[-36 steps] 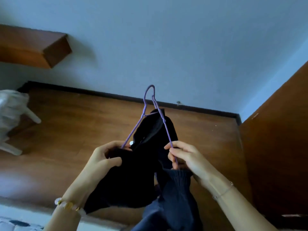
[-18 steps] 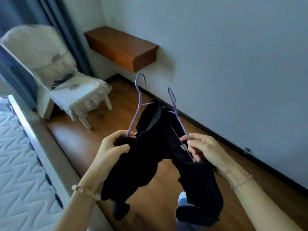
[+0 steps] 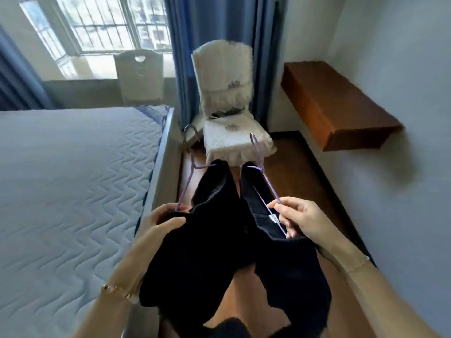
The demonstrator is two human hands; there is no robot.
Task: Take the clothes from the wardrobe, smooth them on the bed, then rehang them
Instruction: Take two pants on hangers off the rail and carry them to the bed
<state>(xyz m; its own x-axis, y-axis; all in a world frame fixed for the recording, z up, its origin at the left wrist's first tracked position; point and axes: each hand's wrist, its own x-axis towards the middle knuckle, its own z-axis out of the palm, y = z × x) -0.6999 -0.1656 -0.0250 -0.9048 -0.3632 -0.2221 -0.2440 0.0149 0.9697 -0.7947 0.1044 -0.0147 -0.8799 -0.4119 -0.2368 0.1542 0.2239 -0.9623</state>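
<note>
Two black knit garments hang in front of me, each on a thin purple wire hanger. My left hand [image 3: 163, 222] grips the left hanger [image 3: 189, 172] together with the left black garment [image 3: 195, 245]. My right hand [image 3: 299, 217] pinches the wire of the right hanger [image 3: 264, 181], from which the right black garment [image 3: 288, 259] droops. Both hooks point away from me. The bed [image 3: 73, 191], with a bare quilted mattress, lies to my left, beside the garments.
A white covered chair [image 3: 229, 118] stands ahead past the bed's corner, in front of blue curtains [image 3: 219, 32] and a window. A wooden wall shelf [image 3: 341, 106] juts out on the right. Wooden floor [image 3: 300, 181] runs between the bed and the wall.
The view has swung left from the wall and floor toward the bed, chair and window. The two hangers, close together a second ago, are now held apart, one in each hand.
</note>
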